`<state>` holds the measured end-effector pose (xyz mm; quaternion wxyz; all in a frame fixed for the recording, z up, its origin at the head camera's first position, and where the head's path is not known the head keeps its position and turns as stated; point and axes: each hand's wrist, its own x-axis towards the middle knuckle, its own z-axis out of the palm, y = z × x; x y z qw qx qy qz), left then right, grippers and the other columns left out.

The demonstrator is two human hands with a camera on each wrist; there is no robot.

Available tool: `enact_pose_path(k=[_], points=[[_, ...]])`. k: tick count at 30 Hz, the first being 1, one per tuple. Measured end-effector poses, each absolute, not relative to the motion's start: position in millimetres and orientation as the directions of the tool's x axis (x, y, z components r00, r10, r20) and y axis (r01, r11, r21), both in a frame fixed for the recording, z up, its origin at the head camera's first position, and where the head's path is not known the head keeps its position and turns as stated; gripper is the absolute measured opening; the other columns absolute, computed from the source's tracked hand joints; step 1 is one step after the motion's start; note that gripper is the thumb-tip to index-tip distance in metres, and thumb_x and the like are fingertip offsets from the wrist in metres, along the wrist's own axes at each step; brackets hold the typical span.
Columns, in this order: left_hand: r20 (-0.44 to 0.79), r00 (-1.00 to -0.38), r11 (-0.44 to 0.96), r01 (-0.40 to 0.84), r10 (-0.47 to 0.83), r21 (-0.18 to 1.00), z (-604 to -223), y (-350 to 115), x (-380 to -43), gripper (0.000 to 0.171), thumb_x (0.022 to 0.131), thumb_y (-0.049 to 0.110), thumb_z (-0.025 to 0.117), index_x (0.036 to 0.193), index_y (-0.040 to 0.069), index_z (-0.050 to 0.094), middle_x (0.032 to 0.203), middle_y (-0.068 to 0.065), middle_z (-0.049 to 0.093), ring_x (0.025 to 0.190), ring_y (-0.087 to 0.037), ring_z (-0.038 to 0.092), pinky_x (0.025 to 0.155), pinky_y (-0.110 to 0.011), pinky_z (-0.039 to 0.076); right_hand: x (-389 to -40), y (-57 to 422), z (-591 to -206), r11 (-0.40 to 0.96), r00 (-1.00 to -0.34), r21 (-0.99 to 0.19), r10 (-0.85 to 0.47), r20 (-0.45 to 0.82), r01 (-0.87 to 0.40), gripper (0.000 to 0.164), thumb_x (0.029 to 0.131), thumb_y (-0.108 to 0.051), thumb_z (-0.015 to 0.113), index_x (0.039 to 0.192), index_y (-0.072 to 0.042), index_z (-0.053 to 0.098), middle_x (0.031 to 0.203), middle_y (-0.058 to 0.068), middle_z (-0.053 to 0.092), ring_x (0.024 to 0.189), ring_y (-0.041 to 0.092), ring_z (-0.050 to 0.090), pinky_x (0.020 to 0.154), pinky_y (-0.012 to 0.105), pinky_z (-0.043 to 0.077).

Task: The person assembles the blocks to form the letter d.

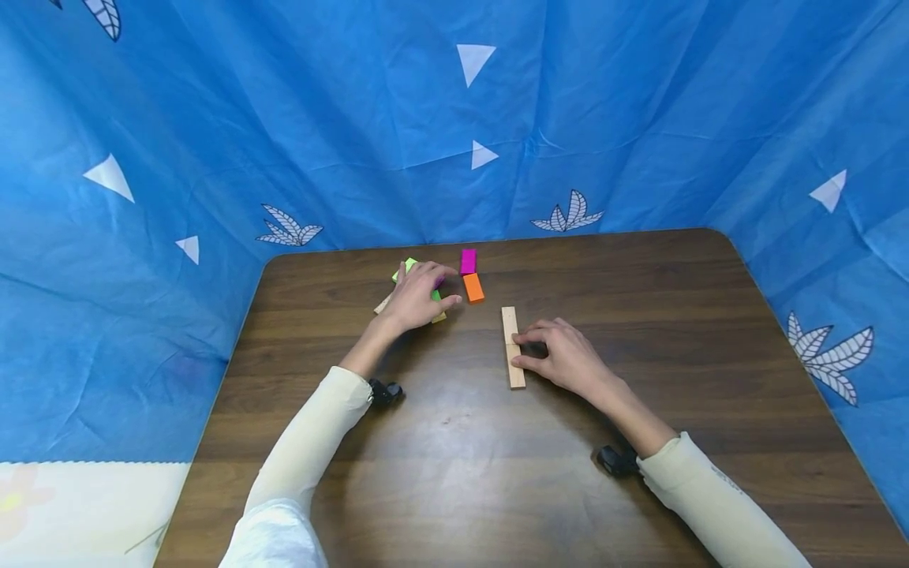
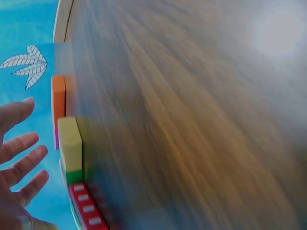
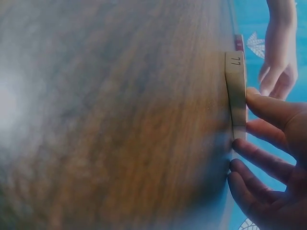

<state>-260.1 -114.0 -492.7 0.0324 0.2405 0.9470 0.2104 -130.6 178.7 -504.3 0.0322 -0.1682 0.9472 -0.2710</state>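
Note:
Two plain wooden blocks lie end to end in a line, a far block (image 1: 509,320) and a near block (image 1: 517,380). My right hand (image 1: 568,359) rests its thumb and a fingertip on top of them, close to where they meet. In the right wrist view the near block (image 3: 235,91) bears the number 77. My left hand (image 1: 414,298) hovers over a cluster of coloured blocks with fingers apart and nothing held. Under it show a light green block (image 1: 406,270) and, in the left wrist view, a pale yellow block (image 2: 71,141) and a red block with white marks (image 2: 88,207).
An orange block (image 1: 473,289) and a magenta block (image 1: 468,261) lie just right of my left hand. The brown wooden table (image 1: 454,473) meets a blue curtain (image 1: 398,118) at its back and sides.

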Motion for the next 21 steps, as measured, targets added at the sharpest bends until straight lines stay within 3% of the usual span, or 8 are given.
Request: enact_pose_path(k=[11,21], points=[[-0.054,-0.883,0.844,0.424,0.465,0.328,-500.3,-82.8,-269.9,0.063,0.098,0.052,0.076,0.151,0.022,0.061,0.159,-0.007,0.057,0.154,-0.033,0.043,0.128,-0.08,0.009,-131.7,179.9,-505.1,0.792,-0.937,-0.532,-0.35,0.005,-0.299,0.042,0.093,-0.038,0.086,0.129,-0.017,0.08,0.129,0.009,0.078,0.127,0.034,0.068,0.121,0.061,0.043],[-0.063,-0.883,0.861,0.435,0.465,0.262,-498.6,-75.8,-276.0,0.061,0.095,0.052,0.08,0.145,0.021,0.065,0.155,-0.001,0.063,0.153,-0.029,0.047,0.129,-0.079,0.007,-131.6,180.0,-504.5,0.791,-0.938,-0.536,-0.346,0.006,-0.295,0.042,0.092,-0.038,0.087,0.128,-0.017,0.081,0.127,0.007,0.078,0.125,0.033,0.067,0.117,0.059,0.047]])
